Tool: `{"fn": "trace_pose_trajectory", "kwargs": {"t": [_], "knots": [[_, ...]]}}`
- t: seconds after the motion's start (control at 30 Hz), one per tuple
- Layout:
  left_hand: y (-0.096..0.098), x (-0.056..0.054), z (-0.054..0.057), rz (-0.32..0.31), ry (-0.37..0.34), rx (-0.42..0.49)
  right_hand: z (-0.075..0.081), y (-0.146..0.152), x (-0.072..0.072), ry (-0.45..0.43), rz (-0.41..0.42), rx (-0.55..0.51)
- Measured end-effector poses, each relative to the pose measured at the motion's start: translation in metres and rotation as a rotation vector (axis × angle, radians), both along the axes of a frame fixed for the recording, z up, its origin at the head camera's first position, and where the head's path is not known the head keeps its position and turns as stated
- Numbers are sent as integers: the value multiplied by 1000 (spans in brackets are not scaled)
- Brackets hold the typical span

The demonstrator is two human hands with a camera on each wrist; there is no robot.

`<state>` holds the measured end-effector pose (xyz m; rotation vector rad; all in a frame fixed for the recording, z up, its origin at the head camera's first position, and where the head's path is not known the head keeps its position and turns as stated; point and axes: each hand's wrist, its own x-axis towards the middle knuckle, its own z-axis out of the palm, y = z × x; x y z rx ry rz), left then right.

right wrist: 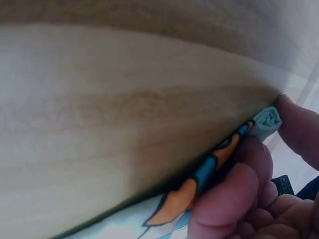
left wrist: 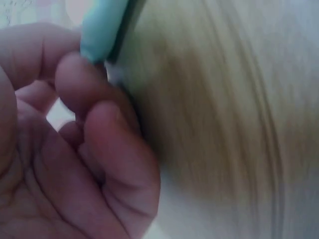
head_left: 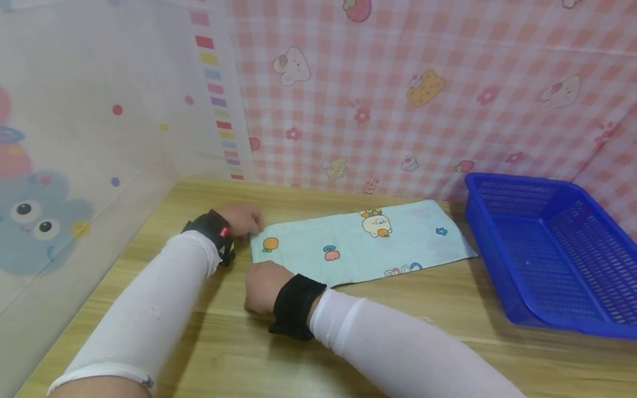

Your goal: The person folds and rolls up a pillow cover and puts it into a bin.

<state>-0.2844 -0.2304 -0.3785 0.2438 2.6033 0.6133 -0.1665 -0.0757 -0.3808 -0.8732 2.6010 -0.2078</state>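
A mint-green folded cloth (head_left: 348, 243) with cartoon prints lies as a long strip across the wooden table. At its left end, my left hand (head_left: 242, 218) pinches the far corner; in the left wrist view the cloth's edge (left wrist: 102, 32) shows at the curled fingers (left wrist: 82, 79). My right hand (head_left: 266, 286) grips the near corner of that same end. From the right wrist, a small rolled-up end of the cloth (right wrist: 267, 122) sits between thumb and curled fingers (right wrist: 224, 199), right above the wood.
A blue plastic basket (head_left: 502, 276) with slotted walls stands at the right, close to the cloth's right end. Behind the table (head_left: 219, 348) hangs a pink checked curtain (head_left: 338, 77), and a pale printed sheet (head_left: 134, 66) covers the left side.
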Motion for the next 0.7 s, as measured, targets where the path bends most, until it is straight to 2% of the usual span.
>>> {"fn": "trace_pose_trajectory", "kwargs": {"t": [0.2, 0.33, 0.4, 0.57, 0.7], "knots": [[-15, -6, -1, -48, -90, 63, 0, 0, -1, -7, 5, 59], [-19, -12, 0, -41, -155, 83, 1, 1, -1, -51, -25, 49], [-21, -15, -2, -37, -163, 79, 2, 3, -1, -72, -36, 34], [-22, -18, -6, -78, -116, 18, 4, 8, -2, -113, -45, 9], [-18, -16, -3, -78, -105, -30, 5, 12, -3, -130, -50, -1]]}}
